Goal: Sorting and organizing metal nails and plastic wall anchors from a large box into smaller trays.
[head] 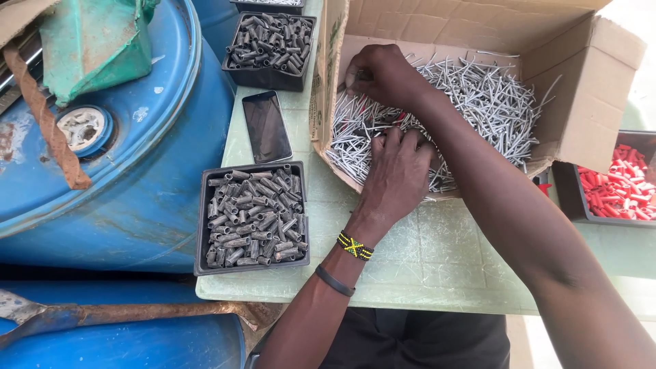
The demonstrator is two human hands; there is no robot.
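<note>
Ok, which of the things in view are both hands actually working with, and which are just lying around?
In hand:
- left hand and right hand, both down in the heap of silver nails
- cardboard box holding the heap

Lying about:
- two black trays of grey metal sleeves
- tray of red pieces
- phone
- blue drum
- green table

A pale green table (437, 253) is seen, on which a cardboard box (581, 89) of wire pins, a dark phone (266, 126) and two black trays of grey metal tubes, near (253, 219) and far (270, 49), are set. A tray of red pieces (615, 181) is placed at its right edge.
</note>
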